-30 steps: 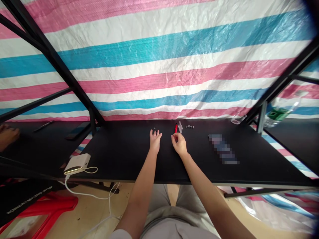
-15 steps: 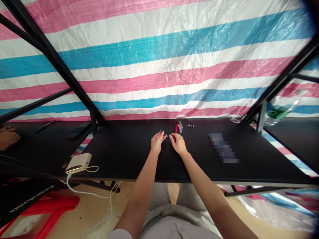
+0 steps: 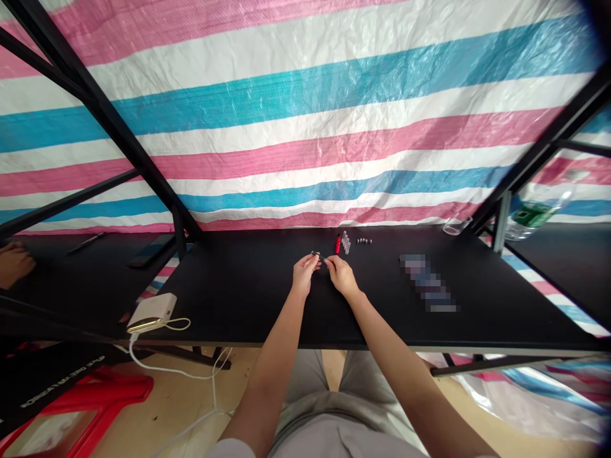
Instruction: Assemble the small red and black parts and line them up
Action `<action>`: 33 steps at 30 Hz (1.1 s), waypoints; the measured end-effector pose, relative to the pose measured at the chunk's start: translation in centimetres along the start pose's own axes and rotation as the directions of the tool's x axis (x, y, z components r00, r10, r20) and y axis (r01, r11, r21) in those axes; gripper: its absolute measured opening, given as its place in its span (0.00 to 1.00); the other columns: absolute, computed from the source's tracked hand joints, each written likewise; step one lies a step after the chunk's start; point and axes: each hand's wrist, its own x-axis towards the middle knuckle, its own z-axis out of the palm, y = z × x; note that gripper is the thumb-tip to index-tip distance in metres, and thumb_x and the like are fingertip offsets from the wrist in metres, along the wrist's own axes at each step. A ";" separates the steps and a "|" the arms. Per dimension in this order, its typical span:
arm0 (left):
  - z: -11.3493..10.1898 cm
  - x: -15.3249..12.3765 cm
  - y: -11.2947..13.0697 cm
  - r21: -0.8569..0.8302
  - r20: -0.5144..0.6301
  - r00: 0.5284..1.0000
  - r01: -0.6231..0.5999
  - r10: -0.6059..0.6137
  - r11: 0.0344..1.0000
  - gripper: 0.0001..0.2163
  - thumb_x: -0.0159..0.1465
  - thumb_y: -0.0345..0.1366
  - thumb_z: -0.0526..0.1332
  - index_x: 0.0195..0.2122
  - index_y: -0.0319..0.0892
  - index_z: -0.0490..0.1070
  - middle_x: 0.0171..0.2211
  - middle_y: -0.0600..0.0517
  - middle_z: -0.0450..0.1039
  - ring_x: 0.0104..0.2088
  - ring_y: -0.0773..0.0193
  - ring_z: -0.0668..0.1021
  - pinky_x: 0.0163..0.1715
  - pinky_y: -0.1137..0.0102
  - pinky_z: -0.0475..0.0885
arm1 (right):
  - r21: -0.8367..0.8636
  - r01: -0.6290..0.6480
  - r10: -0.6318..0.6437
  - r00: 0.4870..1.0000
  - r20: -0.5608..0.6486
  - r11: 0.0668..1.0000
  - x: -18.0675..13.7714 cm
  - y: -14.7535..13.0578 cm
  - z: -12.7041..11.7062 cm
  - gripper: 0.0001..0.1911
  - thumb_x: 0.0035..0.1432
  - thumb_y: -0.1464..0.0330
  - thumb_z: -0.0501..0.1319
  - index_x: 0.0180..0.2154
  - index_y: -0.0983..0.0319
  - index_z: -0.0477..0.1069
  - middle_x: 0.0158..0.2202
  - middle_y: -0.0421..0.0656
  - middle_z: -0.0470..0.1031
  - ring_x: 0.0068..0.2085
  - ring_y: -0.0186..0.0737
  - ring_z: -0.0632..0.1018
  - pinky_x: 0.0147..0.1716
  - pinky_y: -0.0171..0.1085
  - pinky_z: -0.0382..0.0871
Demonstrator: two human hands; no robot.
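My left hand (image 3: pixel 303 273) pinches a small dark cylindrical piece (image 3: pixel 316 254) above the black table (image 3: pixel 238 286). My right hand (image 3: pixel 340 273) is close beside it, fingertips pressed together at the right end of that piece; whether they hold a separate small part is too small to tell. Just beyond my right hand lies a row of small red pieces (image 3: pixel 338 243). Next to it are several clear, tube-like pieces (image 3: pixel 345 242). A short row of small shiny metallic pieces (image 3: pixel 363 241) lies farther right.
A white box with a cable (image 3: pixel 153 312) sits at the table's left front. On the right lies a blurred-out phone-like object (image 3: pixel 428 283). A clear cup (image 3: pixel 457 224) stands at the back right, near a bottle (image 3: pixel 534 213). Another person's hand (image 3: pixel 14 264) is at far left.
My left hand has shifted slightly right with the dark piece, closing the gap to my right fingertips. The other person's hand at far left has moved slightly left.
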 end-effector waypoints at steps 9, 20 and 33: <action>0.2 0.0 0.1 -0.048 -0.089 0.996 -0.006 0.001 0.999 0.17 0.44 0.39 0.69 0.33 0.35 0.73 0.27 0.51 0.72 0.24 0.73 0.72 0.27 0.75 0.66 | 0.043 0.026 -0.025 0.999 -0.041 0.999 -0.1 0.4 0.3 0.10 0.60 0.63 0.50 0.36 0.61 0.66 0.30 0.41 0.72 0.30 0.36 0.72 0.33 0.34 0.63; 0.2 0.2 0.2 -0.134 -0.146 0.989 -0.007 -0.012 0.991 0.17 0.44 0.38 0.70 0.32 0.35 0.70 0.24 0.54 0.69 0.21 0.75 0.70 0.24 0.76 0.63 | -0.003 0.002 -0.002 1.000 -0.026 1.000 -0.1 0.2 0.3 0.10 0.60 0.63 0.50 0.37 0.61 0.65 0.30 0.41 0.71 0.30 0.35 0.72 0.35 0.34 0.62; 0.3 0.1 -0.4 0.137 -0.088 0.994 -0.054 0.067 0.989 0.17 0.47 0.41 0.67 0.35 0.36 0.73 0.30 0.49 0.73 0.23 0.73 0.72 0.24 0.75 0.65 | -0.143 0.032 -0.033 0.999 0.000 0.989 0.1 0.3 0.0 0.09 0.59 0.65 0.51 0.37 0.61 0.68 0.36 0.44 0.71 0.36 0.37 0.72 0.36 0.35 0.58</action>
